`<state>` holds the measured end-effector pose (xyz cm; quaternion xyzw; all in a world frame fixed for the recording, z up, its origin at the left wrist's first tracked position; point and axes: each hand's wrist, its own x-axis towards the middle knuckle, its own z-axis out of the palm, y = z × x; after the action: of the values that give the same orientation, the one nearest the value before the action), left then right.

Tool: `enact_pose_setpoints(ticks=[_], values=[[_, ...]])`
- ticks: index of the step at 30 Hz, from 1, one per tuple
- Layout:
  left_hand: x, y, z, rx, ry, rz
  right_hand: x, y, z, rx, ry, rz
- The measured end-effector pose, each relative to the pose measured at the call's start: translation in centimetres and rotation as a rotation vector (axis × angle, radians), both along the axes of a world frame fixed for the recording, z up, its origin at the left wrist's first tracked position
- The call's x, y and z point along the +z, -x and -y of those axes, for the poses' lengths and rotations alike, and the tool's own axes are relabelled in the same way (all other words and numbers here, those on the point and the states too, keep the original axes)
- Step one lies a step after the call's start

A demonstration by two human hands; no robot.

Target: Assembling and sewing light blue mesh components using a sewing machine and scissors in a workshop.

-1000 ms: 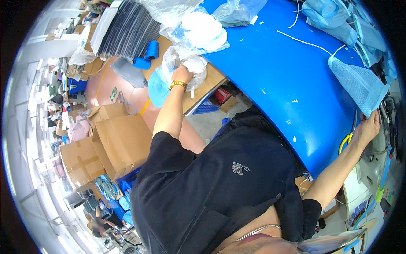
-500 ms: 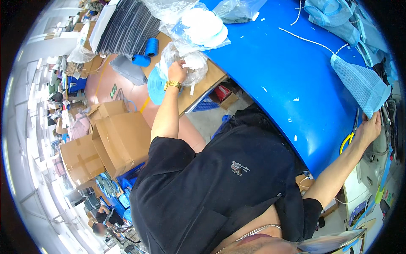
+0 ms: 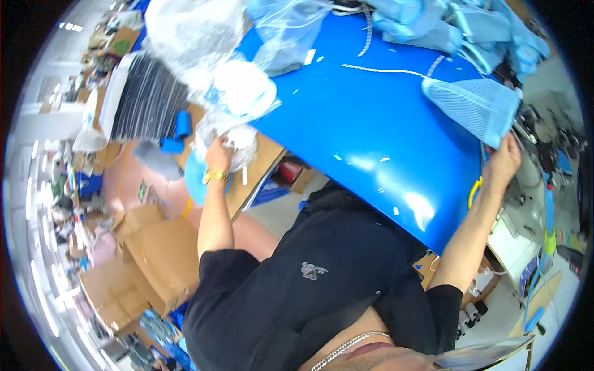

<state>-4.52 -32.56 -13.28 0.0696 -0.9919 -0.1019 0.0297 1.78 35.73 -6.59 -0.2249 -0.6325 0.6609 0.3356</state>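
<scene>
My left hand (image 3: 218, 156) reaches into a clear plastic bag (image 3: 242, 146) of white pieces on a brown board. Its fingers are bent together, and what they hold is hidden. Beside its wrist lies a flat roll of light blue tape (image 3: 197, 179). At the right of the blue table (image 3: 346, 123), my right hand (image 3: 503, 164) pinches the lower corner of a light blue mesh pouch (image 3: 473, 110). The pouch lies on the table, its black-and-white cord (image 3: 387, 71) trailing leftward. Yellow-handled scissors (image 3: 474, 191) sit partly hidden beside my right forearm.
White round pieces in plastic (image 3: 244, 89) lie on the table's left corner. More blue mesh pieces (image 3: 427, 28) are heaped at the far edge. Two blue thread spools (image 3: 182, 125) stand left, near stacked dark sheets (image 3: 148, 99). Cardboard boxes (image 3: 161, 256) stand on the floor.
The whole view has shifted, showing more of the table's far side. Relative to the table, both hands stay nearly in place: left at the bag, right on the mesh pouch.
</scene>
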Motion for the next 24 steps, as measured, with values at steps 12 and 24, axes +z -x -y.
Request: enact_pose_setpoints(ticks=[12,24], values=[[2.7,-1.5,2.2,0.041,-0.063,0.04,3.1,0.3,5.7,0.011,0.003,0.114],[2.6,0.2,0.9,0.113,-0.352,-0.027,-0.5,1.5,-2.7,-0.015,0.006,0.028]])
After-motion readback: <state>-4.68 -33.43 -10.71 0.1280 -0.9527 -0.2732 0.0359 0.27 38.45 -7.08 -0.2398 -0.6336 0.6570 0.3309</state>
